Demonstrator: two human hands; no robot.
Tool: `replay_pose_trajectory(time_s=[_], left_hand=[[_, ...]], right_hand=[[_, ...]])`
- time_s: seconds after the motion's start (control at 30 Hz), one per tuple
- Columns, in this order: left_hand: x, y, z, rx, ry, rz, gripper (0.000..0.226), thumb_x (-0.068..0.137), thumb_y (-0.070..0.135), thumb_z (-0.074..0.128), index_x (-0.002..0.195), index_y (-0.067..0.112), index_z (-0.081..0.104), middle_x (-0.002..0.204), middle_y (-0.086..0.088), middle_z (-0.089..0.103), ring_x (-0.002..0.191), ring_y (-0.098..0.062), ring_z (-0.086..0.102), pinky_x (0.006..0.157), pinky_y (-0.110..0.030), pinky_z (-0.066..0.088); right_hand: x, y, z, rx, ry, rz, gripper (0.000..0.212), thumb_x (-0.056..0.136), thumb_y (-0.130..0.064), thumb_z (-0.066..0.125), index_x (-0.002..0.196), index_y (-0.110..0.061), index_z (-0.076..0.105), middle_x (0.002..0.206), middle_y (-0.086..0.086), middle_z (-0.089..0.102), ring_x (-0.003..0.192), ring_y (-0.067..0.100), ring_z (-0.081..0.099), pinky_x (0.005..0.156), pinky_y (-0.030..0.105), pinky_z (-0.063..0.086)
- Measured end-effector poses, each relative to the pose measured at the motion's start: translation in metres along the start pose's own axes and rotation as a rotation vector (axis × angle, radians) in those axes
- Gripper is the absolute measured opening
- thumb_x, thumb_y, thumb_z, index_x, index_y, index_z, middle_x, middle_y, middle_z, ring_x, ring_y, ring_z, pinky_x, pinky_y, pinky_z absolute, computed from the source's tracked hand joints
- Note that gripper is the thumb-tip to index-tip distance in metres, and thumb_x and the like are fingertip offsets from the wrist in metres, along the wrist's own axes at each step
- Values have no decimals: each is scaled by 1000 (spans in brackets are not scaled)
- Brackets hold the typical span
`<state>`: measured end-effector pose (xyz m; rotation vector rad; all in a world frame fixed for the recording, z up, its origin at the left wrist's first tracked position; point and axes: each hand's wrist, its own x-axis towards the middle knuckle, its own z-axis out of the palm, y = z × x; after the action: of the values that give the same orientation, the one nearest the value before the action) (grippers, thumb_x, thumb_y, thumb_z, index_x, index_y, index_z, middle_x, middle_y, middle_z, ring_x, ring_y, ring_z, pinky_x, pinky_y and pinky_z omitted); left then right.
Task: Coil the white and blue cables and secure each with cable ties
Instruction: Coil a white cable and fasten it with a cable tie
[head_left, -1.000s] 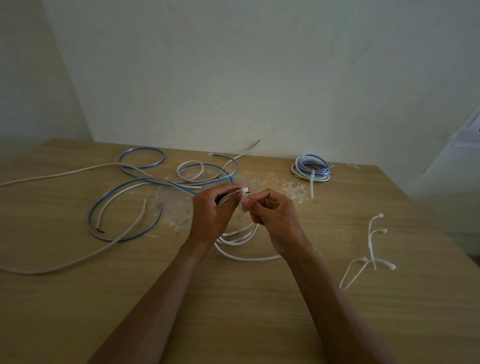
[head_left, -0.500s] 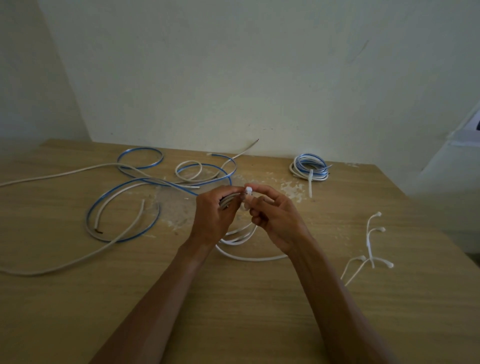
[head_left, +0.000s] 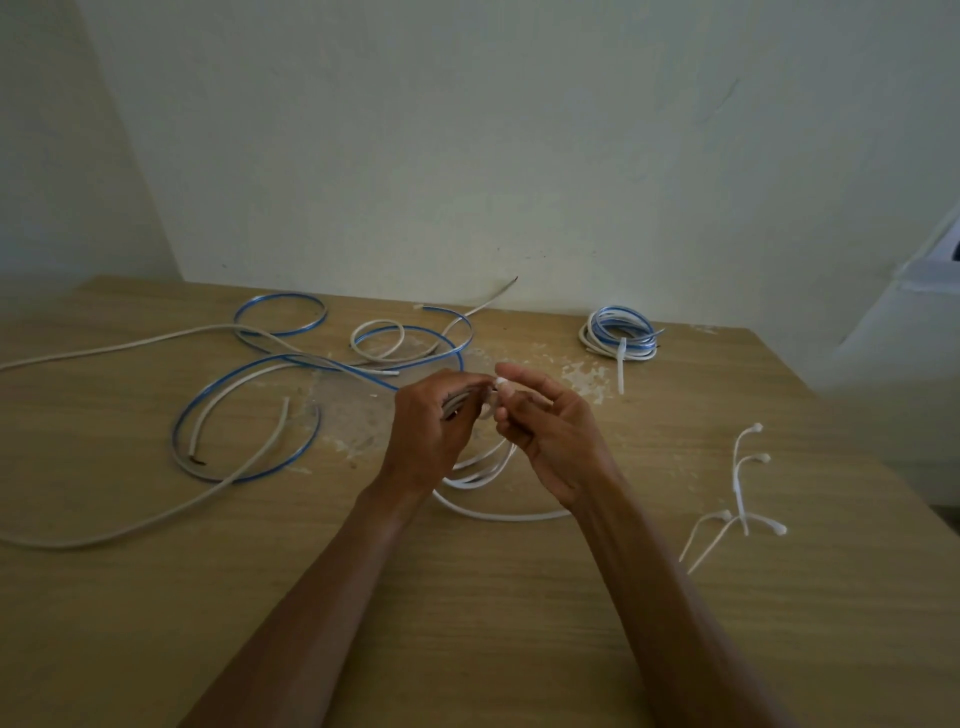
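**A slip here could let the white coil (head_left: 480, 467) spring open.**
The white coil hangs just above the middle of the desk (head_left: 467, 623), between 2 hands. The left hand (head_left: 431, 431) curls its fingers (head_left: 467, 382) round the loops. The right hand (head_left: 550, 436) pinches the cable tie (head_left: 503, 383) at the top. I think the tie is not tight yet. If it slips, the bouncy loops may drop into the loose cables (head_left: 249, 415) on the left.
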<state>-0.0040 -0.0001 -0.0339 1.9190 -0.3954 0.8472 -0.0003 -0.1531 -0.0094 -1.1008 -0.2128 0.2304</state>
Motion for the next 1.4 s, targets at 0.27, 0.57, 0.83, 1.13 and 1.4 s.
replay_pose_trajectory(time_s=[0.27,0.57,0.83,1.13,1.4], left_hand=[[-1,0,-3,-33,6,-39,17,94,16,69,107,11,78,95,0,77,87,-6,72,75,-23,56],[1,0,2,66,-13,104,14,94,4,68,105,7,76,96,-3,74,87,-9,70,76,-23,54],[1,-1,-3,-90,81,-147,16,91,11,73,106,13,78,96,6,77,90,-2,72,80,-21,57],[1,4,5,57,16,127,17,92,6,72,108,6,76,101,-2,76,92,-4,71,82,-16,53],[0,-2,-1,79,-44,182,17,94,4,67,110,5,73,100,-4,73,90,-10,70,79,-28,56]], right_hand=[[0,11,7,-344,148,-262,28,83,-4,79,109,-5,69,82,12,75,74,18,71,69,27,56],[0,5,-3,-123,104,-107,34,80,-10,75,113,-5,66,79,8,73,69,13,66,68,25,54],[-1,19,4,-677,135,-339,35,84,-16,80,116,-18,66,82,-3,79,74,6,72,69,28,53],[-2,1,-8,-129,147,-219,28,85,4,72,109,-3,59,88,17,76,82,22,73,78,28,56],[0,3,-11,-188,83,-115,40,74,-17,80,113,-12,72,97,19,76,92,29,64,84,33,54]])
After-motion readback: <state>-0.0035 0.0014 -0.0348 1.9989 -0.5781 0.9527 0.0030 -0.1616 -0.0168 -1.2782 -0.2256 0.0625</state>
